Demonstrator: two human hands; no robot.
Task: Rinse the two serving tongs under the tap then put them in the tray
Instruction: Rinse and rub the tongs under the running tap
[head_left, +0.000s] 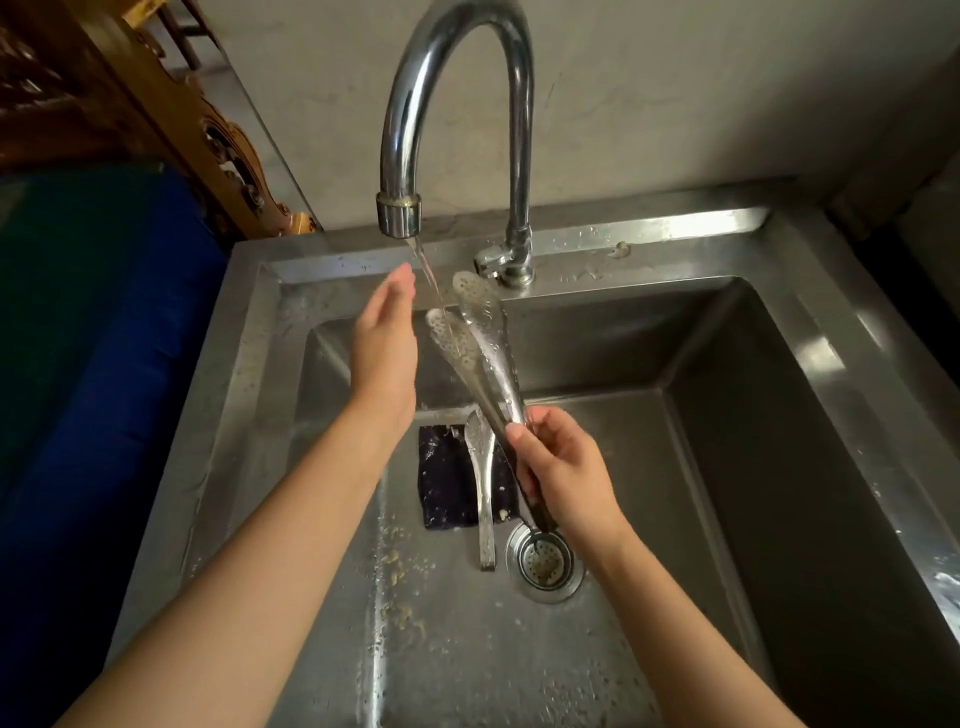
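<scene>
One perforated steel tongs (480, 358) gripped by right hand (566, 467); left hand (384, 348) flat, loose.

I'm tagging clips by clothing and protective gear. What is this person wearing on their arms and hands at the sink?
Nothing visible. The left forearm and right forearm are bare to the frame edge, with no sleeve showing. The left hand and right hand have no gloves, and no ring, watch or bracelet shows.

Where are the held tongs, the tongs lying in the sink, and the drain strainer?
held tongs (453, 343): head view, on a perforated blade.
lying tongs (484, 493): head view, mid-handle.
drain strainer (543, 564): head view, perforated centre.
</scene>
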